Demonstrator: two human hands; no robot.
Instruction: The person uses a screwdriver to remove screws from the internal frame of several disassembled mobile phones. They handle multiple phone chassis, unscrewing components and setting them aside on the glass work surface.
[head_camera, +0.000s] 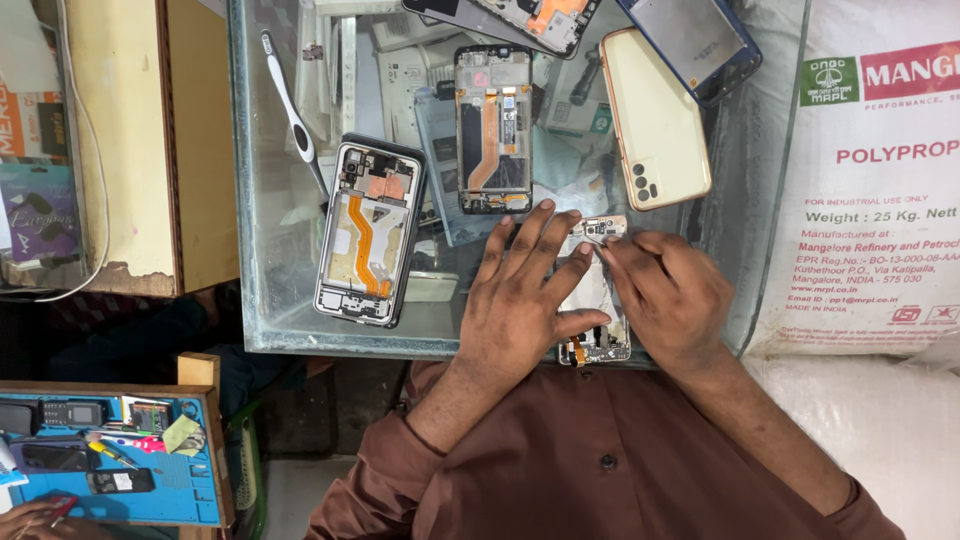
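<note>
Near left, a blue work mat (190, 490) on a wooden bench (198, 370) holds small tools and at least two dark handsets; another person's hand (30, 518) shows at its near-left corner, fingers curled on something red, too small to tell.

Person in brown shirt (600, 470), two hands on a glass counter (262, 290). Left hand (520, 300) lies flat, fingers spread, palm down, pressing on the left side of one opened phone (598, 345). That phone sits at the near edge of the glass, between and under both hands; only its near end, its far end and a strip between the hands show. Right hand (668, 295) is on the phone's right side, fingertips pressed together in a pinch on a thin tool (592, 238) at the phone's far end. Tool mostly hidden, kind can't tell.

Further out on the glass, counted: two more opened phones with orange flex cables, one big in a dark frame (370, 230) left of the left hand, one smaller (493, 130) just beyond the left fingertips. One cream back cover (655, 115) with camera holes, just beyond the right hand. One white toothbrush (290, 100) far left. At the far edge one dark blue case (695, 40) and one more opened phone chassis (520, 18), partly cut off. Papers and boxes show under the glass. A white printed sack (880, 180) stands to the right.
</note>
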